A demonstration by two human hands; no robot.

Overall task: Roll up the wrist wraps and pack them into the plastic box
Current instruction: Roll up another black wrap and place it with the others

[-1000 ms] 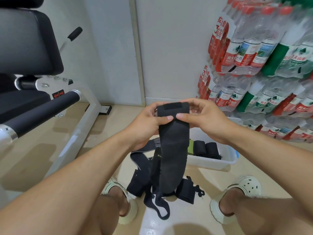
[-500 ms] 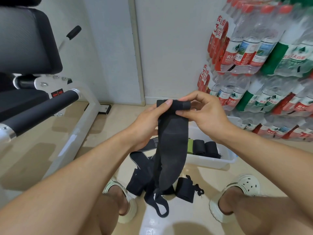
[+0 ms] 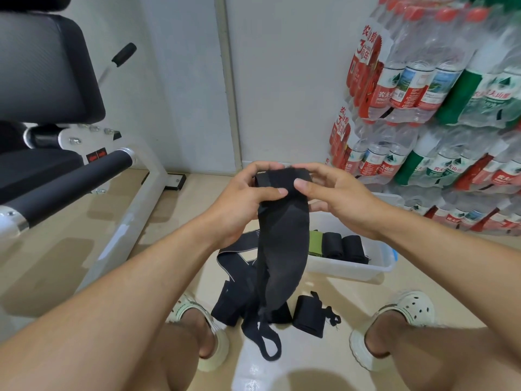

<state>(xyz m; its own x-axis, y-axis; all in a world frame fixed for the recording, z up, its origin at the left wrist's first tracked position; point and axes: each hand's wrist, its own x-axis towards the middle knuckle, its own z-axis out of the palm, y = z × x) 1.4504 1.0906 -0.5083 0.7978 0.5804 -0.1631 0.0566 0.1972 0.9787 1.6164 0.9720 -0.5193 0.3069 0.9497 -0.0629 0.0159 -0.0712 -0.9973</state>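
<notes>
A long black wrist wrap (image 3: 282,249) hangs in front of me, its top end turned over into a small roll. My left hand (image 3: 242,201) pinches that roll from the left, and my right hand (image 3: 335,193) pinches it from the right. The wrap's thumb loop dangles near the floor. Behind it stands a clear plastic box (image 3: 366,270) holding a green roll and two black rolls (image 3: 342,245). On the floor lie loose black wraps (image 3: 234,294) and one rolled wrap (image 3: 308,316).
A gym bench with black pads and a white frame (image 3: 135,210) fills the left side. Stacked packs of water bottles (image 3: 439,114) rise at the right, close behind the box. My feet in pale clogs (image 3: 406,309) flank the pile of wraps.
The flat top end of the wrap has been folded over into a small roll. Both hands shifted slightly and now pinch it with thumbs in front.
</notes>
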